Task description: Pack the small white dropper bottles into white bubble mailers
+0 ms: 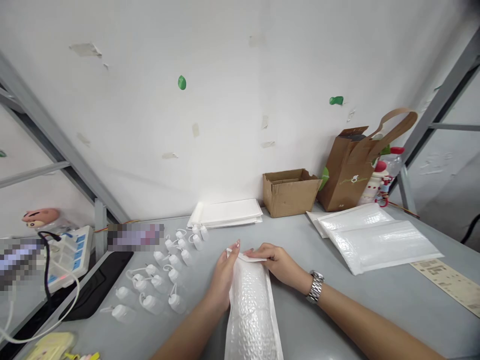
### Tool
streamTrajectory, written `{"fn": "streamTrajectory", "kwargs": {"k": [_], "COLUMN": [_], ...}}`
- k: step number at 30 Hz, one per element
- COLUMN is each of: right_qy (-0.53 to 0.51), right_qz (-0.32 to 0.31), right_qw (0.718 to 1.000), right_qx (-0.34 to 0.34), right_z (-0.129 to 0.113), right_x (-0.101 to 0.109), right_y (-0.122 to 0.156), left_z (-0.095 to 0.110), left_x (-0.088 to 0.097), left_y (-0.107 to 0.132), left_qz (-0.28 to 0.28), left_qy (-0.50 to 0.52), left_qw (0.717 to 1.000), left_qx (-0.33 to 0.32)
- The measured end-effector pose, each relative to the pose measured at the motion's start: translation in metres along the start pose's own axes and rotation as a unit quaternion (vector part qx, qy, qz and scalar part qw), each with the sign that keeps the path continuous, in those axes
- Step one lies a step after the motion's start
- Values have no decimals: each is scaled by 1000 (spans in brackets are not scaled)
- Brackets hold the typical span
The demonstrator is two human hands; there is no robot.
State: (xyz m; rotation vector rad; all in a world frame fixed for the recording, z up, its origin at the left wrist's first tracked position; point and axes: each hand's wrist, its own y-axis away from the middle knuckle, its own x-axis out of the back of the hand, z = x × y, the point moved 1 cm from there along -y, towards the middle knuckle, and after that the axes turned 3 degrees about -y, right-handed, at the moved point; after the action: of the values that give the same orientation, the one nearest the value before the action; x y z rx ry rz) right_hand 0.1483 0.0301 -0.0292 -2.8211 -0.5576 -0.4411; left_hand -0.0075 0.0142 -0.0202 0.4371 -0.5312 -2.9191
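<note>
A white bubble mailer (253,310) lies lengthwise in front of me, its near end cut off by the bottom of the view. My left hand (224,277) grips its left edge near the top, thumb pointing up. At the mailer's top end, my right hand (275,260) pinches the flap from the right side. A metal watch (315,286) is on the right wrist. Left of my hands stand several small clear bottles with white caps and loops, one such bottle (175,302) being closest to my left hand. The inside of the mailer is hidden.
More bubble mailers (382,245) lie to the right, partly over a printed paper strip (450,287). At the wall are a stack of white mailers (228,212), a cardboard box (292,195) and a brown paper bag (347,175). A black pad (97,285) and a power strip (73,257) sit left.
</note>
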Motion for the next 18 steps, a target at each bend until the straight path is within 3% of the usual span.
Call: {"fn": "streamTrajectory", "kwargs": {"k": [5,9,13,18], "right_qy": [-24,-62,-128,-170], "right_qz": [-33,-64,0,35], "right_qw": [999,996,991,980], "right_qx": [3,-7,-46,-102], "right_z": [-6,-11,-12,-2], "right_x": [-1,5,6,3], "right_y": [1,0,-3,-7], "left_z": [-3,2,6,7], "left_x": [0,0,1,-1], "left_y": [4,5,3,4], "left_qz": [13,-22,-47,-129], "left_qy": [5,47,49,116], "left_qw": [999,998,998,985], "left_qx": [40,29,-8,-19]}}
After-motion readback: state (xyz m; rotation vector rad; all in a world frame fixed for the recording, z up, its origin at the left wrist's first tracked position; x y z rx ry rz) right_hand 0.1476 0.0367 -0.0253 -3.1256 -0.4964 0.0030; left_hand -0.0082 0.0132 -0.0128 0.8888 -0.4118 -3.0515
